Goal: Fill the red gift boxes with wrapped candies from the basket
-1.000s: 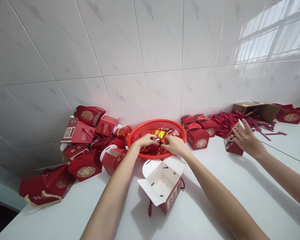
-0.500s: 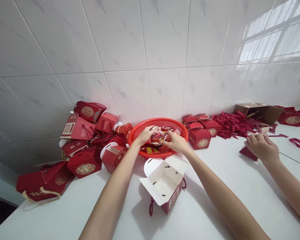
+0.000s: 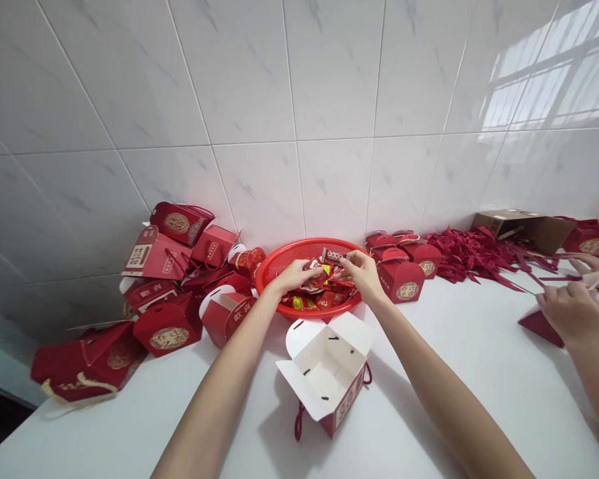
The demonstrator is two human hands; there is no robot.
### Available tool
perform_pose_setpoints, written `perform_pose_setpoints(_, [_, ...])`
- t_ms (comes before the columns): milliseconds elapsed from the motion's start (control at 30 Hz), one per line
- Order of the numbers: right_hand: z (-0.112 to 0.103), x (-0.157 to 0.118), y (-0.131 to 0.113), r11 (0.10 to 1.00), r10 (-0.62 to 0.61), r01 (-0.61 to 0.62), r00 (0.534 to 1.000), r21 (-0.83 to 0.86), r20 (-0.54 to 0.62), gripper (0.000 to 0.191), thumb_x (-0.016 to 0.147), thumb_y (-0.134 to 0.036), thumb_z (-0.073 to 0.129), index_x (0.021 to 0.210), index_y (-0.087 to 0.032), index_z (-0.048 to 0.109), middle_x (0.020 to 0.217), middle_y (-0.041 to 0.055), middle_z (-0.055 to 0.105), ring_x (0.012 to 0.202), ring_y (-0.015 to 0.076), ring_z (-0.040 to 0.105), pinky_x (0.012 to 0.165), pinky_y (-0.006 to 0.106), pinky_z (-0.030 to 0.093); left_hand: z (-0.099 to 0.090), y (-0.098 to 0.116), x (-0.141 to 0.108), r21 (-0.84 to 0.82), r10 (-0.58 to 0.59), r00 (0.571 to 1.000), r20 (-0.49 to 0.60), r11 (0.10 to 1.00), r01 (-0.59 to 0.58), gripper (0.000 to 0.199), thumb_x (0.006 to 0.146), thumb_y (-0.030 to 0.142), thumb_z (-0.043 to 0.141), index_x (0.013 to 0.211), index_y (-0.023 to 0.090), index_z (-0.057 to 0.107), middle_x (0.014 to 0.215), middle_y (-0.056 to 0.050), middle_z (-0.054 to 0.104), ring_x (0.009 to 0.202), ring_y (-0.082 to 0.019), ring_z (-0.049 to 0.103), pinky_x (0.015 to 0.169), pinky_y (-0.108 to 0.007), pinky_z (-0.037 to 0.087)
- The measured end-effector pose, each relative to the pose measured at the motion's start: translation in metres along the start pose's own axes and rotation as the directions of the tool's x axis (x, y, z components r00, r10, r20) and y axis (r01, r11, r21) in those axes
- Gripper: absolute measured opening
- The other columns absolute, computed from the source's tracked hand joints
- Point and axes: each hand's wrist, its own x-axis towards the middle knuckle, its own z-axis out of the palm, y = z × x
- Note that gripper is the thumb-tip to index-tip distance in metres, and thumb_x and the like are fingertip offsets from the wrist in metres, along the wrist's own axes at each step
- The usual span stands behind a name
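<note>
Over the round red plastic basket (image 3: 299, 251) at the far middle of the bench (image 3: 189, 412), our left hand (image 3: 292, 278) pinches a red-and-white wrapped sweet (image 3: 315, 265), our right hand (image 3: 363, 271) a slim dark-patterned wrapped sweet (image 3: 333, 255), both probably light and slippery, best gripped by the wrapper ends.

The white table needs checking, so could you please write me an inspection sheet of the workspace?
Surface: white table, no spill visible.
Job's things: red basket holding wrapped packets; open box in front.
Clutter: piled red boxes left; loose ribbons right, beside cardboard box.
Hands: left hand grips patterned packet; right hand pinches slim packet.
Cables: nothing seen.
Surroundings: tiled wall behind; another person's hands right.
</note>
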Motion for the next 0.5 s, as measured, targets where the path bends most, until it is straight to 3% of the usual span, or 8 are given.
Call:
perform_pose_setpoints(133, [-0.001,-0.002,-0.0006,0.983,-0.124,0.127,0.992,-0.129,0.029,0.004,0.076,-0.02,0.061,0.079,-0.02,0.059,0.091,0.0051,0.074,0.087,0.0223,0.074,0.081,0.034,0.061,-0.0008,0.0,0.0006,-0.045,-0.04,0.999,0.017,0.998,0.041,0.044,0.069,0.057,0.079,0.074,0.015,0.065,0.067,-0.001,0.067,0.06,-0.014,0.06,0.06,-0.028,0.049])
perform_pose_setpoints(267, [0.0004,-0.0044,0.0002,0.954,-0.15,0.185,0.976,-0.235,0.16,0.017,0.071,-0.007,0.057,0.078,-0.019,0.067,0.099,0.0053,0.077,0.095,0.022,0.074,0.087,0.033,0.058,-0.0022,0.0019,0.0018,-0.092,-0.054,0.998,0.013,0.994,0.054,0.045,0.076,0.061,0.071,0.073,0.016,0.066,0.068,-0.004,0.069,0.063,-0.017,0.063,0.063,-0.029,0.051])
perform_pose_setpoints(400, [0.0016,-0.0055,-0.001,0.918,-0.163,0.241,0.953,-0.314,0.255,0.024,0.071,-0.003,0.054,0.075,-0.019,0.072,0.088,0.004,0.078,0.091,0.0217,0.074,0.091,0.034,0.056,-0.0021,0.0031,-0.0008,-0.105,-0.031,0.999,0.015,0.994,0.033,0.045,0.069,0.057,0.081,0.074,0.015,0.066,0.07,-0.002,0.069,0.066,-0.016,0.063,0.067,-0.028,0.051])
perform_pose_setpoints(500, [0.0032,-0.0032,0.0009,0.936,-0.152,0.208,0.967,-0.283,0.205,0.018,0.076,-0.01,0.06,0.089,-0.018,0.07,0.095,0.0059,0.077,0.093,0.0213,0.073,0.089,0.034,0.057,-0.0002,0.0042,-0.0034,-0.109,0.002,0.999,0.037,0.994,0.002,0.047,0.064,0.055,0.086,0.075,0.014,0.066,0.071,-0.001,0.068,0.068,-0.015,0.063,0.069,-0.028,0.051])
